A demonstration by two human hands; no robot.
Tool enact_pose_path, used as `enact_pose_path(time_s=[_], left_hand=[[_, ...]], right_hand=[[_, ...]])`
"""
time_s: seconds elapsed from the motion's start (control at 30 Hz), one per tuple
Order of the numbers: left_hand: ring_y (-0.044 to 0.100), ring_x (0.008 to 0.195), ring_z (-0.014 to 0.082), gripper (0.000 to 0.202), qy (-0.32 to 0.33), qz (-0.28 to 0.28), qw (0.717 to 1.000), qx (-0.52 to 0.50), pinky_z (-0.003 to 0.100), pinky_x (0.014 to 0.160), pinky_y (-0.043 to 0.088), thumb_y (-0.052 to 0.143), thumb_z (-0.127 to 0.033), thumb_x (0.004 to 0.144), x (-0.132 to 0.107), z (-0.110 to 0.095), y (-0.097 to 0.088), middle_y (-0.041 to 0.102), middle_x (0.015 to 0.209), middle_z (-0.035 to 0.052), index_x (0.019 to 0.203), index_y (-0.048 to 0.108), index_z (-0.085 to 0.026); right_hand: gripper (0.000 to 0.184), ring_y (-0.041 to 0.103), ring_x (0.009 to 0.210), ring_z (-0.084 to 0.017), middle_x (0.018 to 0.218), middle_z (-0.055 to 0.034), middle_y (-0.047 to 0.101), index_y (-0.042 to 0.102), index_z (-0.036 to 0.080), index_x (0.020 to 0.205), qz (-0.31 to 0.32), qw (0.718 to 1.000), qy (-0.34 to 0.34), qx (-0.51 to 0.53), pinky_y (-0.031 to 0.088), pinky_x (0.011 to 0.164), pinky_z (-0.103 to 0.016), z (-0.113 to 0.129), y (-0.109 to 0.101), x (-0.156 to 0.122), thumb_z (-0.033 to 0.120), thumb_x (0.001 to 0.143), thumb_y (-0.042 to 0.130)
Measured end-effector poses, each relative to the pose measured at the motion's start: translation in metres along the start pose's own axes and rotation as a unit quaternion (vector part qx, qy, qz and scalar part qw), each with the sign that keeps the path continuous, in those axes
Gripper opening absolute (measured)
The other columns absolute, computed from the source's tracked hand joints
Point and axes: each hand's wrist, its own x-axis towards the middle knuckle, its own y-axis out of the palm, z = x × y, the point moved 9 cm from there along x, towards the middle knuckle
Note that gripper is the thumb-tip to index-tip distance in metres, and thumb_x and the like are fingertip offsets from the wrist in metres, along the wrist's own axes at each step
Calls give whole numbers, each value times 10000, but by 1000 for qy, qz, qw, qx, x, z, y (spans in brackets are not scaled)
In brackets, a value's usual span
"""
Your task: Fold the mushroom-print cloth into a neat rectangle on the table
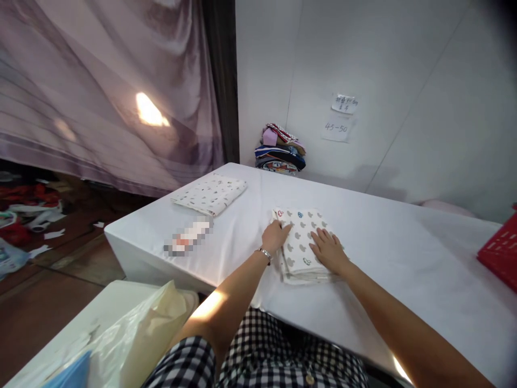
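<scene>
A folded white cloth (pixel 297 245) with grey mouse-head prints, a few of them outlined in red or blue, lies in front of me on the table. At its left edge, my left hand (pixel 276 236) is closed on the fabric, thumb on top; the other fingertips are partly hidden. My right hand (pixel 329 250) rests flat on the cloth's right side with its fingers stretched out. To the left, a second folded white cloth (pixel 212 194) with small dark prints lies apart from both hands.
The cloths lie on a white-covered table (pixel 383 253). A blurred-out object (pixel 188 237) is near its left edge. A stack of folded fabrics (pixel 280 151) stands by the wall. A red basket (pixel 501 253) is at far right. Lower left, a plastic bag (pixel 133 334) sits on a white surface.
</scene>
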Motion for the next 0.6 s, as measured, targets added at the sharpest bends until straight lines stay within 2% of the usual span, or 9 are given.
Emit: enact_pose_path(time_s=[0.07, 0.17, 0.23, 0.33, 0.43, 0.53, 0.6], left_hand=[[610, 907, 255, 394, -12, -19, 1000, 1, 305, 698, 418, 508, -569, 775, 13, -5, -3, 666, 947, 114, 859, 547, -186], [600, 955, 272, 310, -28, -41, 999, 10, 324, 728, 419, 517, -464, 799, 21, -2, -3, 650, 1010, 142, 902, 548, -173], [607, 929, 256, 237, -36, -51, 998, 4, 319, 717, 422, 479, -398, 831, 19, 7, -2, 655, 980, 127, 896, 546, -180], [618, 845, 222, 225, -49, -64, 997, -12, 296, 671, 422, 441, -396, 855, 13, 22, -2, 662, 894, 91, 853, 539, -193], [613, 797, 207, 215, -49, -72, 996, -24, 284, 645, 414, 459, -400, 847, 9, 27, -3, 657, 837, 67, 807, 528, -200], [607, 779, 204, 214, -46, -79, 995, -31, 286, 643, 406, 453, -403, 851, 8, 27, -2, 651, 804, 52, 804, 518, -205], [605, 767, 198, 218, -44, -84, 995, -37, 283, 641, 402, 442, -407, 857, 7, 26, -2, 650, 793, 44, 805, 514, -208]], right_hand=[[514, 204, 1367, -267, 1480, -97, 282, 367, 200, 1386, -4, 1000, -1, -9, 167, 1075, -499, 2, -1, 1, 412, 928, 269], [511, 215, 1364, -262, 1477, -90, 289, 377, 201, 1382, -12, 1000, -4, -9, 171, 1076, -492, 3, -2, -1, 413, 931, 265], [500, 223, 1363, -248, 1476, -74, 296, 388, 220, 1376, -20, 1000, -17, 0, 173, 1079, -486, 4, -2, -4, 414, 934, 256], [479, 221, 1365, -232, 1477, -50, 296, 393, 254, 1369, -29, 999, -43, 15, 168, 1084, -482, 6, -4, -8, 403, 936, 257], [474, 214, 1367, -249, 1478, -58, 293, 400, 256, 1365, 4, 999, -31, 37, 159, 1081, -507, 6, -7, -3, 391, 928, 276], [510, 166, 1381, -264, 1498, -61, 241, 374, 260, 1383, 53, 994, -31, 94, 162, 1080, -509, 22, -14, 10, 448, 916, 291], [554, 97, 1395, -256, 1515, -53, 185, 316, 256, 1414, 38, 990, -46, 129, 137, 1092, -492, 43, -24, 21, 488, 911, 287]])
